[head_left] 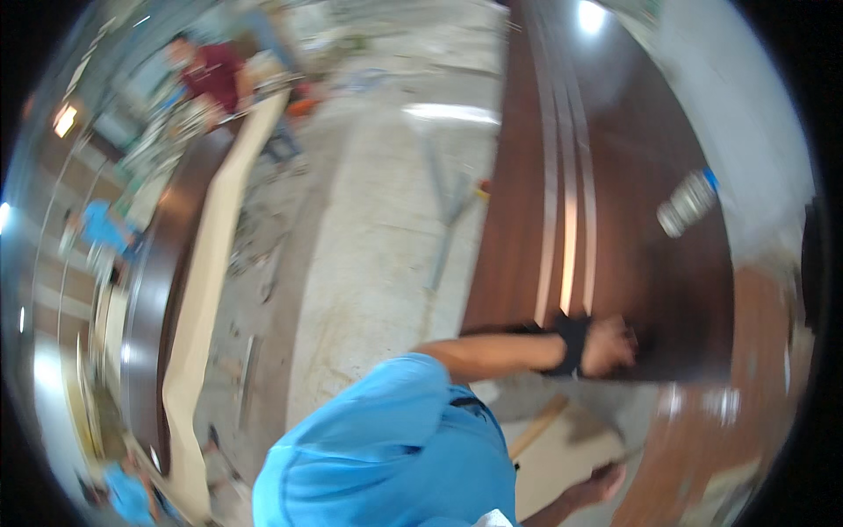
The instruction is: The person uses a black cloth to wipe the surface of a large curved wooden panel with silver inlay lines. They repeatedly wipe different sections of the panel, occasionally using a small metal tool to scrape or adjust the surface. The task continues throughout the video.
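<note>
Evidently reaching rightward with the left hand (pixel 608 345) over the near end of the dark brown panel (pixel 645 281), laid lengthwise on the scene's right, perhaps to steady it; too blurred to tell contact, or fingers open from closed. Wearing a black wrist wrap (pixel 573 344), possibly for support. Holding the right hand (pixel 606 483) nearer, by a pale board (pixel 580 430); cannot tell whether open or gripping. Note a blue-lidded jar (pixel 688 206) toward the panel's right side, presumably for reach without covering the pale stripes (pixel 569 237).

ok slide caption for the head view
Left hand, blurred, at the near end of a striped dark brown board, blue-capped bottle on top.
</note>
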Action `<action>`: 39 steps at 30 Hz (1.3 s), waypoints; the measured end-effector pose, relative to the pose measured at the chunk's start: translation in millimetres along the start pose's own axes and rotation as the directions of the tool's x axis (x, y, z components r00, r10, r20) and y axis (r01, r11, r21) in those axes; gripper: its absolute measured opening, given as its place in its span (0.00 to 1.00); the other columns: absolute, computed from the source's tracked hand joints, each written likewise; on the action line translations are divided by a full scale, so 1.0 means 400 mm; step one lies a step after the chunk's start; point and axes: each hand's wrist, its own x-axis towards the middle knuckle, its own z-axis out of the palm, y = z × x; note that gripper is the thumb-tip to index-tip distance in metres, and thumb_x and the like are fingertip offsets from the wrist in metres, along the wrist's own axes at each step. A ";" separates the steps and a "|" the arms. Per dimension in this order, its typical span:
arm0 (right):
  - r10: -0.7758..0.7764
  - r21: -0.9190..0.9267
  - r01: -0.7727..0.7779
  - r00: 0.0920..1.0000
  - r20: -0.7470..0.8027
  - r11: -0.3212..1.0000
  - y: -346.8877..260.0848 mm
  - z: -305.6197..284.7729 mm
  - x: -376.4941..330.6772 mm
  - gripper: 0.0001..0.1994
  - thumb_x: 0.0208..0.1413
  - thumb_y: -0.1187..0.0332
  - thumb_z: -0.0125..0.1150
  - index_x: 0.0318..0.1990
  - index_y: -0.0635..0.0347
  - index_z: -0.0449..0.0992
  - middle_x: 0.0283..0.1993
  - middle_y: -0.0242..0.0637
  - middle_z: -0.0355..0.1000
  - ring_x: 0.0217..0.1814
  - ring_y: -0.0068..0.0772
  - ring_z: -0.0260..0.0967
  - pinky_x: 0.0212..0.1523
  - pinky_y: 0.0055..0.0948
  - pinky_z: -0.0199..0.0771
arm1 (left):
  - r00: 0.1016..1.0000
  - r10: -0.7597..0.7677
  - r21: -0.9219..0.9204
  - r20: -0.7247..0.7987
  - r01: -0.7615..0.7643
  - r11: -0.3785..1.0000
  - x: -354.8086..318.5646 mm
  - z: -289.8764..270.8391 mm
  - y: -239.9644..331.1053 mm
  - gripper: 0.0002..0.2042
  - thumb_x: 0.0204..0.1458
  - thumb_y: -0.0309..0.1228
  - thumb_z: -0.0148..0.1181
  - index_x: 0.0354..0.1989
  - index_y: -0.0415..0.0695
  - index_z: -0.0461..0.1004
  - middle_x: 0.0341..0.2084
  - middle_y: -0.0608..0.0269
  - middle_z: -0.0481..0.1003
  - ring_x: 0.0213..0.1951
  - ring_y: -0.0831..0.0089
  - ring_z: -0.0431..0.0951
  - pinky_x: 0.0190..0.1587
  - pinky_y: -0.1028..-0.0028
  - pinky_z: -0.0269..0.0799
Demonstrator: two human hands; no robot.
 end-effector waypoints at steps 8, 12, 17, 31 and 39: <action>-0.191 -0.433 0.060 0.945 -0.266 0.899 -0.027 -0.186 0.065 0.16 0.65 0.61 0.67 0.46 0.70 0.82 0.36 0.43 0.77 0.33 0.36 0.70 0.34 0.38 0.71 | 0.722 -0.457 0.213 0.520 0.409 0.888 0.023 -0.232 -0.252 0.24 0.56 0.50 0.65 0.47 0.40 0.84 0.42 0.42 0.82 0.44 0.50 0.84 0.47 0.54 0.78; -0.070 -0.282 -0.035 0.932 -0.356 0.959 -0.014 -0.323 0.078 0.15 0.67 0.60 0.65 0.52 0.62 0.80 0.41 0.33 0.76 0.42 0.28 0.73 0.41 0.26 0.72 | 0.379 -0.912 0.969 0.157 0.118 0.216 0.092 -0.547 -0.274 0.25 0.57 0.50 0.65 0.57 0.49 0.83 0.57 0.55 0.81 0.59 0.54 0.81 0.56 0.46 0.76; -0.072 -0.269 -0.027 0.934 -0.351 0.963 0.012 -0.463 -0.014 0.14 0.69 0.58 0.62 0.50 0.59 0.80 0.38 0.26 0.74 0.36 0.19 0.66 0.35 0.23 0.62 | 0.387 -0.922 0.736 -0.022 0.631 0.247 0.177 -0.565 -0.196 0.19 0.58 0.39 0.62 0.57 0.52 0.83 0.63 0.51 0.77 0.63 0.53 0.78 0.58 0.38 0.72; -0.190 -0.054 0.188 0.857 -0.479 0.981 -0.076 -0.479 0.129 0.08 0.68 0.70 0.62 0.47 0.68 0.78 0.35 0.36 0.77 0.31 0.22 0.69 0.30 0.23 0.68 | 0.976 -0.211 0.592 0.050 0.141 0.793 0.317 0.234 -0.036 0.35 0.64 0.55 0.55 0.74 0.44 0.65 0.73 0.41 0.62 0.76 0.44 0.57 0.76 0.43 0.47; -0.237 -0.202 0.165 0.879 -0.414 0.965 -0.193 -0.462 0.502 0.07 0.69 0.71 0.62 0.46 0.67 0.80 0.35 0.35 0.77 0.31 0.21 0.69 0.31 0.22 0.67 | 0.967 0.127 0.271 0.219 -0.185 0.945 0.734 0.582 -0.022 0.32 0.61 0.51 0.59 0.68 0.41 0.70 0.69 0.42 0.67 0.73 0.48 0.64 0.75 0.48 0.54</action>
